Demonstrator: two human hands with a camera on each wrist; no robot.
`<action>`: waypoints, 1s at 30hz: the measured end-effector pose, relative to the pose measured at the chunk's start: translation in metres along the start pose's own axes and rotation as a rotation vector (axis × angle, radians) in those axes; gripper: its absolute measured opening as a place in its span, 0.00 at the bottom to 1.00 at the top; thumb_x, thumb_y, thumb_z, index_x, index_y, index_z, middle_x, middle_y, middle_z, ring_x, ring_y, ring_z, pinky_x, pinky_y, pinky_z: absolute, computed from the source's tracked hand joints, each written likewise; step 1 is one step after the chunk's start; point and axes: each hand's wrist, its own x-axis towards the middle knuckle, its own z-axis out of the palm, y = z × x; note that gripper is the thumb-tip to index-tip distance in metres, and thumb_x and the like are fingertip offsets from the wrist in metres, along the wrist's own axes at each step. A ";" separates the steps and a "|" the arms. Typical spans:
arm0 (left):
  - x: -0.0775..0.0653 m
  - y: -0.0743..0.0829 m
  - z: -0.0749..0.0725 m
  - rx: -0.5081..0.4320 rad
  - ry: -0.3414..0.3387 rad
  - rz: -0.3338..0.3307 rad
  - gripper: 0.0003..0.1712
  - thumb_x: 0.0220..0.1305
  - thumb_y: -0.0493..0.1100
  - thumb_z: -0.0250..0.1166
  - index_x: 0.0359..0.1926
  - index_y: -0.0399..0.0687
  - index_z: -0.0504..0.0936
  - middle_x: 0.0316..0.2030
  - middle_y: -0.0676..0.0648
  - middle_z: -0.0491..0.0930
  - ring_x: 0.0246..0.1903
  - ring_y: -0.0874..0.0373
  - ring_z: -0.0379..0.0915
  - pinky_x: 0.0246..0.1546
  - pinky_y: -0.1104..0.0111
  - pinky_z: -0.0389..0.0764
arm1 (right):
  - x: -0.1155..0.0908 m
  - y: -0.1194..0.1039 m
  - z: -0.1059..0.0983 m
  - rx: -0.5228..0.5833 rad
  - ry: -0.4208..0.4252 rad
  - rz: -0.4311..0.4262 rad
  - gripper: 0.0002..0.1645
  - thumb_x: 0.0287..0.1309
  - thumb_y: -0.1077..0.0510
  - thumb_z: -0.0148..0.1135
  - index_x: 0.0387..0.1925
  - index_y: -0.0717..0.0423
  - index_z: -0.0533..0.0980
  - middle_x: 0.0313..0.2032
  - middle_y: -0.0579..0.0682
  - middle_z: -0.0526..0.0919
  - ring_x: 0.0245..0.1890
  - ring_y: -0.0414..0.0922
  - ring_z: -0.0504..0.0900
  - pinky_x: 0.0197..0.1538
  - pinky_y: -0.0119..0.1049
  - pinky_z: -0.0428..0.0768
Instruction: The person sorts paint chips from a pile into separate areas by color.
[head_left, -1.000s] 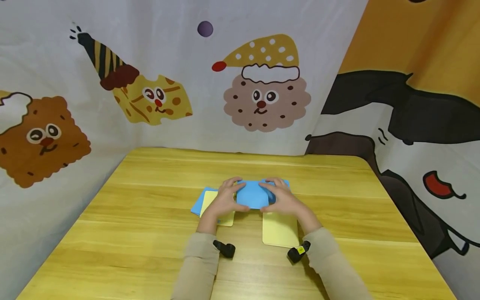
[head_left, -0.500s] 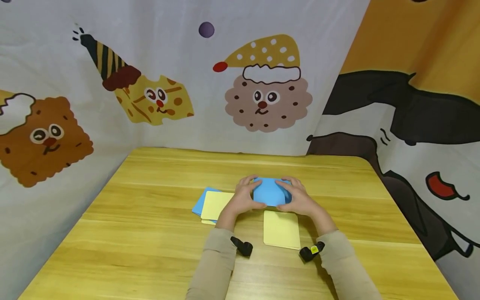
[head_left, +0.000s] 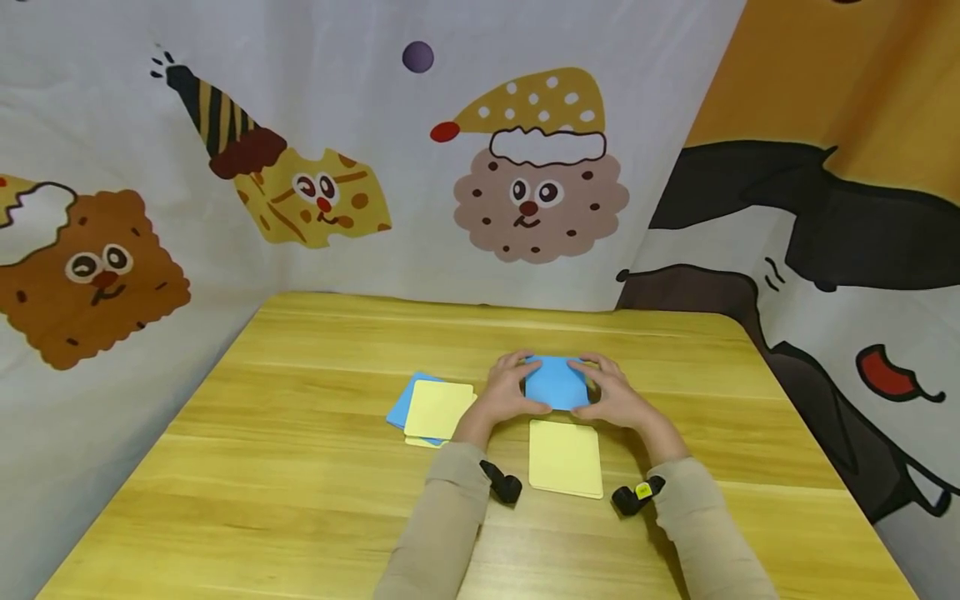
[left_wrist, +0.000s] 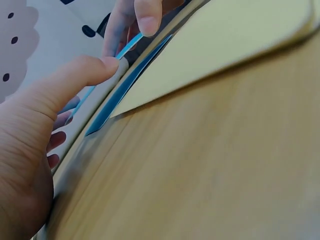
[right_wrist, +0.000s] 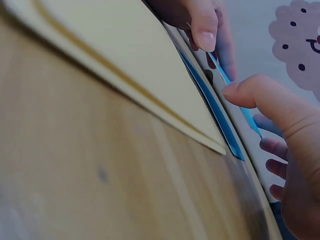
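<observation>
Both hands hold a blue card point(head_left: 557, 385) by its opposite sides. My left hand point(head_left: 512, 390) pinches the left side between thumb and fingers, and my right hand point(head_left: 617, 397) pinches the right side. In the left wrist view the held card is seen edge-on, raised above a blue card point(left_wrist: 122, 90) that lies on the table. The right wrist view also has this lower blue card point(right_wrist: 217, 110) beneath the hands. Closer to the person lies a small stack of yellow cards point(head_left: 566, 458), squared up and flat.
To the left is a loose pile with a yellow card point(head_left: 439, 408) on top and a blue card point(head_left: 401, 403) sticking out at an angle. The wooden table point(head_left: 285, 483) reaches a cartoon-printed cloth point(head_left: 435, 192) at the back. Black cameras sit on both wrists.
Both hands have carried the blue card to the right, beyond the yellow stack. The lower blue card, partly visible before, is now covered in the head view. The left pile is uncovered.
</observation>
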 end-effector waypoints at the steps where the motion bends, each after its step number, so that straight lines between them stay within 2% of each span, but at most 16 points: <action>1: 0.001 0.001 0.001 0.006 0.001 0.005 0.50 0.47 0.59 0.75 0.69 0.46 0.67 0.70 0.47 0.56 0.69 0.48 0.46 0.64 0.47 0.53 | 0.000 0.001 -0.001 -0.002 -0.005 0.003 0.52 0.46 0.47 0.75 0.71 0.54 0.61 0.69 0.60 0.52 0.67 0.63 0.47 0.58 0.70 0.55; 6: 0.005 0.001 0.006 0.093 -0.003 0.030 0.50 0.48 0.61 0.74 0.69 0.47 0.67 0.70 0.44 0.57 0.68 0.46 0.48 0.65 0.48 0.52 | -0.001 0.007 -0.002 -0.008 -0.031 0.019 0.52 0.47 0.48 0.74 0.71 0.55 0.61 0.69 0.61 0.52 0.67 0.63 0.47 0.59 0.69 0.53; 12: 0.010 0.004 0.008 0.218 -0.062 0.004 0.51 0.49 0.65 0.71 0.70 0.50 0.65 0.71 0.46 0.56 0.68 0.46 0.49 0.65 0.51 0.52 | -0.001 0.010 -0.003 -0.006 -0.060 0.043 0.52 0.48 0.47 0.74 0.71 0.57 0.60 0.68 0.63 0.53 0.67 0.65 0.46 0.59 0.70 0.52; 15: 0.010 0.006 0.007 0.245 -0.087 -0.011 0.50 0.50 0.65 0.70 0.70 0.50 0.65 0.71 0.46 0.56 0.68 0.47 0.48 0.66 0.52 0.51 | -0.002 0.010 -0.004 -0.012 -0.072 0.052 0.52 0.49 0.46 0.73 0.71 0.58 0.60 0.69 0.64 0.53 0.67 0.65 0.45 0.59 0.71 0.50; 22: 0.009 0.007 0.007 0.248 -0.104 -0.012 0.49 0.51 0.65 0.70 0.70 0.51 0.65 0.71 0.46 0.54 0.69 0.48 0.48 0.66 0.53 0.51 | -0.002 0.013 -0.004 -0.007 -0.096 0.070 0.53 0.50 0.43 0.72 0.72 0.56 0.58 0.70 0.63 0.51 0.69 0.65 0.42 0.60 0.70 0.48; 30: 0.005 0.004 0.007 0.124 -0.041 -0.007 0.49 0.51 0.63 0.71 0.70 0.51 0.66 0.71 0.47 0.55 0.69 0.47 0.47 0.66 0.51 0.49 | -0.005 0.013 -0.003 0.017 -0.079 0.071 0.53 0.51 0.41 0.70 0.72 0.54 0.58 0.71 0.61 0.49 0.69 0.64 0.42 0.59 0.72 0.49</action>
